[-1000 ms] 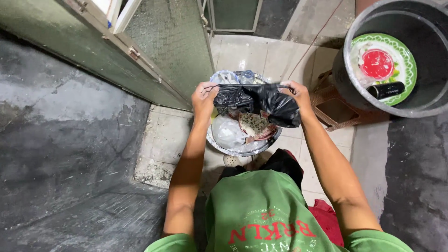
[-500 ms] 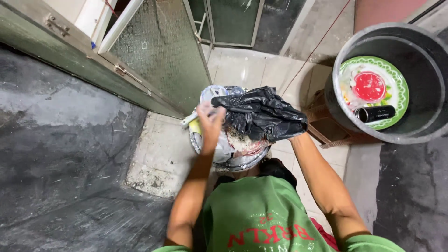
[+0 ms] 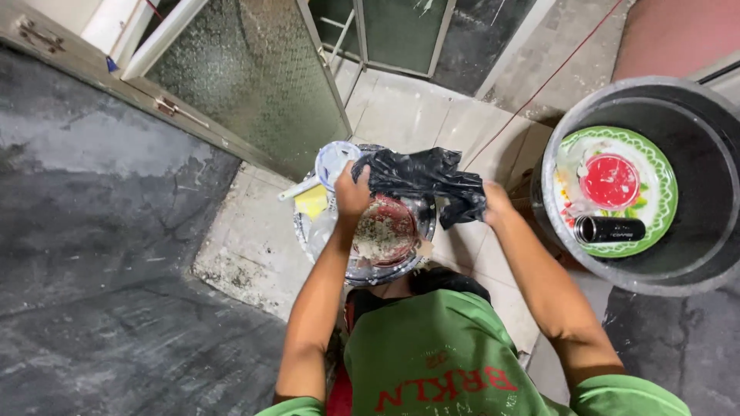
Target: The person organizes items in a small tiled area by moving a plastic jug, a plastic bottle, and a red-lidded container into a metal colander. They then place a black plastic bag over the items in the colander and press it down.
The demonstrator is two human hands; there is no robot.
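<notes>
Tiled floor (image 3: 401, 115): both hands grip black bag (image 3: 420, 179) above metal basin (image 3: 370, 271); bucket (image 3: 713, 254) nearby.

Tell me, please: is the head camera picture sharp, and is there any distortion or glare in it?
Head view: mostly sharp; the black plastic bag between the left hand and right hand is slightly soft. Wide-angle lens bends the door frame lines at the edges. Light is dim and even, with a mild sheen on the wet grey basin rim.
</notes>
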